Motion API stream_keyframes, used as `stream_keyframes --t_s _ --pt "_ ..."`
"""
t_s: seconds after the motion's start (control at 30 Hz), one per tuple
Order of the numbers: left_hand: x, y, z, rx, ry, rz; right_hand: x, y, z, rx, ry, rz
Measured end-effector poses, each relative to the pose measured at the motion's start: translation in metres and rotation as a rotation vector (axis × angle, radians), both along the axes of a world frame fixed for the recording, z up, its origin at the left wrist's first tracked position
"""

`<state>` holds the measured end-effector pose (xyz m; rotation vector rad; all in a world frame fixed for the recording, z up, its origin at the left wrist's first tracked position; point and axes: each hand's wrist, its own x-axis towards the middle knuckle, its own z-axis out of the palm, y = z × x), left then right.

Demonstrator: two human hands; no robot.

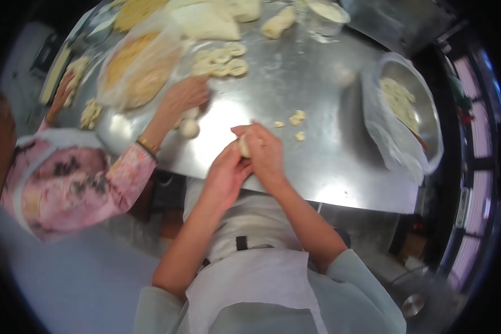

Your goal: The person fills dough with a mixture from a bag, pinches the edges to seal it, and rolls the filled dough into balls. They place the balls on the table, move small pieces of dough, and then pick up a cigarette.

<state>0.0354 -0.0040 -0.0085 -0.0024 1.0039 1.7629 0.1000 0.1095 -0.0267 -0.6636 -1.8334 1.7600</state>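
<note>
Above the front edge of the steel table, my left hand and my right hand are cupped together around a pale piece of dough. Fingers of both hands wrap it, so only a small part shows between them. Just right of my right hand, small dough scraps lie on the table. To the left of my hands sits a round dough ball, beside a co-worker's hand. Ring-like rounds of dough are grouped farther back.
A metal bowl lined with plastic holds a pale, shredded-looking mixture at the right. Plastic-bagged yellowish crumbly stuff stands at the left. Large dough slabs and a tub of white stuff are at the back. A co-worker in a pink sleeve reaches in from the left.
</note>
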Motion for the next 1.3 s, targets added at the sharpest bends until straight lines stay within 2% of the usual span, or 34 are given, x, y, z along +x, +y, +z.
stream_keyframes --t_s 0.03,0.13,0.2,0.27,0.33,0.43,0.53,0.63,0.73,0.8,0.87,0.9,1.0,1.07,1.13,1.2,1.3 --pt "0.002 0.002 0.001 0.011 0.026 0.038 -0.003 0.003 -0.004 0.180 0.012 -0.005" --pt "0.012 0.007 0.000 0.044 0.048 0.100 -0.003 0.004 0.012 0.301 -0.030 0.044" --pt "0.007 0.003 -0.005 0.078 0.033 0.114 0.000 -0.003 0.034 -0.011 -0.031 0.070" --pt "0.004 0.000 -0.005 0.066 0.021 0.112 0.003 -0.003 0.040 -0.160 -0.057 0.105" --pt "0.004 -0.002 0.002 0.003 0.015 0.094 0.008 0.002 0.038 -0.147 -0.111 0.174" --pt "0.000 -0.006 -0.009 -0.049 0.139 -0.132 0.011 0.005 0.037 -0.095 -0.225 0.332" --pt "0.005 -0.007 0.002 -0.070 0.209 -0.084 0.006 -0.003 0.021 0.105 -0.131 0.202" --pt "0.014 -0.005 0.014 -0.006 0.161 0.082 0.000 -0.007 0.022 0.013 -0.135 0.126" --pt "0.011 -0.008 0.005 0.084 0.129 0.117 -0.008 -0.012 0.036 0.024 -0.009 0.152" --pt "0.004 -0.016 -0.006 0.107 0.171 0.078 0.000 -0.002 0.035 -0.273 0.126 0.289" --pt "-0.001 -0.019 -0.010 0.119 0.200 0.028 0.003 0.005 0.040 -0.303 0.088 0.378" --pt "0.000 -0.020 -0.009 0.120 0.203 -0.004 0.005 0.005 0.051 -0.184 -0.021 0.395" --pt "0.001 -0.019 -0.010 0.069 0.205 -0.116 0.011 0.003 0.054 -0.125 -0.236 0.371" --pt "0.006 -0.014 -0.006 0.054 0.202 -0.117 0.009 -0.001 0.045 -0.047 -0.187 0.295" --pt "0.012 -0.010 0.012 0.068 0.204 -0.047 0.005 -0.006 0.034 0.165 0.023 0.174" --pt "0.018 -0.009 0.011 0.126 0.198 0.007 0.005 -0.007 0.037 0.132 -0.024 0.119" --pt "0.015 -0.012 0.000 0.133 0.239 0.070 0.000 -0.014 0.045 -0.095 -0.009 0.112"
